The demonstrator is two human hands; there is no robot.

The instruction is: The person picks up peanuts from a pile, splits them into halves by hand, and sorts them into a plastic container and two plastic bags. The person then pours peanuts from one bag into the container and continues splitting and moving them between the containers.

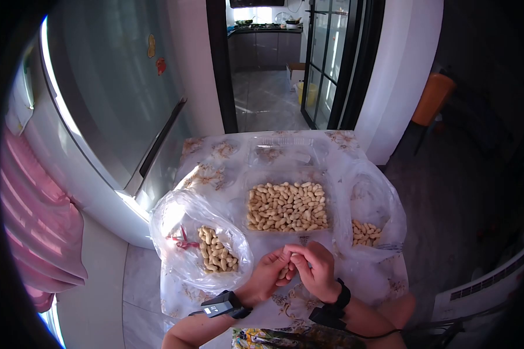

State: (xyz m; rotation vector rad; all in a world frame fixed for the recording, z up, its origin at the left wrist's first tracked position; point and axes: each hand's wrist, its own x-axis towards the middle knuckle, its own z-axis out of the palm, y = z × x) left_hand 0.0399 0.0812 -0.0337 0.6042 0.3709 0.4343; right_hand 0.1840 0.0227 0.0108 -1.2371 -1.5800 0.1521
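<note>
My left hand [266, 277] and my right hand [316, 272] meet at the fingertips over the table's near side. Pale peanuts [283, 271] in their shells show in the curled fingers of my left hand. Pinched against the left fingertips, my right hand's fingers hide whatever is between them. Just beyond both hands stands a clear plastic box [330, 200] filled with unshelled peanuts [286, 206]. To the left, an open clear plastic bag [183, 264] with a red tie [183, 239] holds more peanuts [217, 251]. Another clear bag [394, 218], on the right, contains a smaller heap [365, 233].
A flowered cloth covers the table [384, 276]. The plastic box's lid [282, 152] lies behind it. A fridge [122, 87] stands at left, an orange chair [435, 99] at far right. A cable [448, 323] runs from my right wrist. Ahead, a glass door [323, 75] opens onto a kitchen.
</note>
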